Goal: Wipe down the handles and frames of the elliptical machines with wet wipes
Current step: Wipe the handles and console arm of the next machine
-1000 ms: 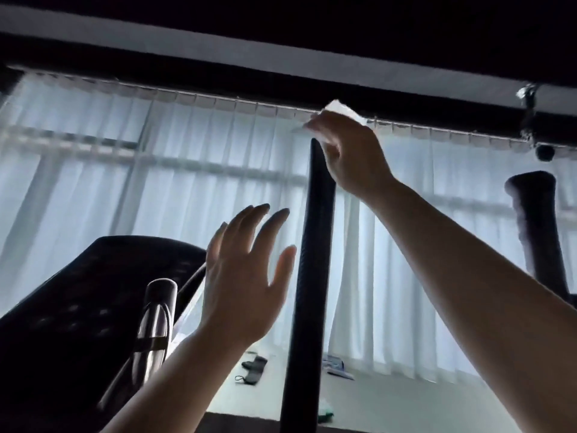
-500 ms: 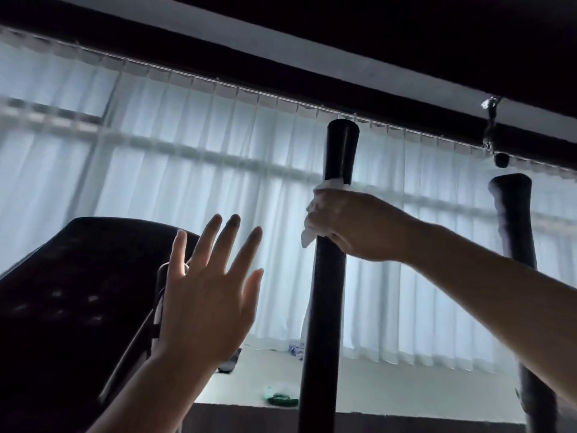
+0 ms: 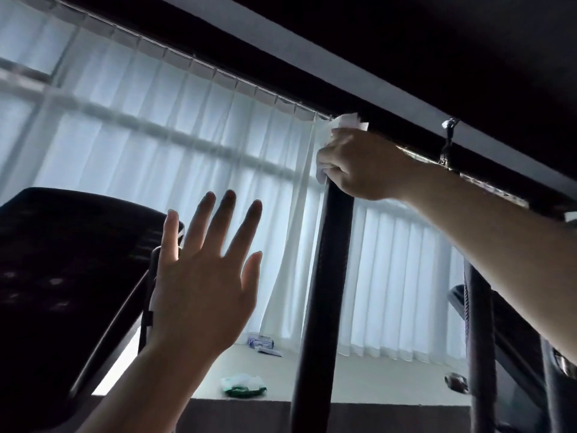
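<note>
Your right hand (image 3: 359,165) is curled tight around the top of the tall black handle (image 3: 324,276), with the white wet wipe (image 3: 349,122) pressed between your fingers and the grip; a crumpled corner of the wipe sticks up above your knuckles and another edge peeks out at the left side of your hand, against the pole. Your right forearm reaches up and in from the lower right, crossing in front of a second dark handle (image 3: 479,332) that stands to the right. Your left hand (image 3: 203,285) holds nothing: the fingers are spread wide and point upward, the back of the hand facing you, apart from the black handle and in front of the dark console (image 3: 71,270) of the machine. The left forearm rises from the bottom edge. Behind both hands hang white sheer curtains (image 3: 175,145) lit from outside. On the pale floor beyond the handle lies a green and white packet (image 3: 243,385), with a smaller blue and white item (image 3: 262,342) further back near the curtains.
</note>
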The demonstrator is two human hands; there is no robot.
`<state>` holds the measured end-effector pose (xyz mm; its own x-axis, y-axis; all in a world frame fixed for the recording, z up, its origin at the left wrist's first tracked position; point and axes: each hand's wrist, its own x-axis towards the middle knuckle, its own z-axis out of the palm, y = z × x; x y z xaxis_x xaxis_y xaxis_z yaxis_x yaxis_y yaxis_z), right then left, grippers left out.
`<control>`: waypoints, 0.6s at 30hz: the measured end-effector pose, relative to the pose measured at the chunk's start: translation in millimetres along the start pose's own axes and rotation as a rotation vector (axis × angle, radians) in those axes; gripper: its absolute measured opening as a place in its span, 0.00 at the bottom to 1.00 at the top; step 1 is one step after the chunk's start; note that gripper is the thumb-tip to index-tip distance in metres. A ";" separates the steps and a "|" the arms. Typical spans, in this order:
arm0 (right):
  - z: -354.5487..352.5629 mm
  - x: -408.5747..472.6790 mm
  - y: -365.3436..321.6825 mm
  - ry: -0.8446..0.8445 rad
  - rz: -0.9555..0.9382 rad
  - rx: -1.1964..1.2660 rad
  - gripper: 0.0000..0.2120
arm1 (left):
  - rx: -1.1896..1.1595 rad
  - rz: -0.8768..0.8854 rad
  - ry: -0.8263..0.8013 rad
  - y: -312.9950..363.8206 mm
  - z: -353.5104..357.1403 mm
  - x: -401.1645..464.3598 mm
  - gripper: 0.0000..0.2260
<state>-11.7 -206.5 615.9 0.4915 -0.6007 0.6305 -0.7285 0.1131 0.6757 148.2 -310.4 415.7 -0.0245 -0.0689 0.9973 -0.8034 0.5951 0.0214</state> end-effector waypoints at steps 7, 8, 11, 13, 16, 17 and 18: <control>0.9 -38.7 -44.7 -0.275 -0.200 -0.013 0.13 | -0.037 0.018 -0.013 -1.9 -4.2 -0.4 0.26; -6.9 -35.6 -42.9 -0.279 -0.205 -0.026 0.13 | -0.043 0.020 -0.012 -1.8 -4.0 -0.3 0.26; -29.2 -6.8 -22.6 -0.249 -0.126 -0.075 0.14 | -0.076 0.019 -0.007 -1.2 -3.9 0.4 0.26; -39.0 16.4 -9.3 -0.268 -0.086 -0.096 0.13 | -0.097 0.019 -0.001 -0.8 -4.8 0.9 0.26; -43.5 36.8 2.2 -0.216 -0.061 -0.153 0.12 | -0.137 0.009 0.007 0.2 -7.2 0.6 0.26; -43.4 42.2 8.0 -0.156 -0.057 -0.192 0.09 | -0.146 0.010 0.008 0.6 -7.4 0.4 0.26; -45.5 46.2 12.8 -0.093 -0.039 -0.245 0.08 | -0.149 0.016 0.008 0.7 -7.0 0.5 0.26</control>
<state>23.4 -196.9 671.1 0.4631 -0.6773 0.5717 -0.5668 0.2696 0.7785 151.8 -304.4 416.7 -0.0319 -0.0524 0.9981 -0.7054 0.7087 0.0147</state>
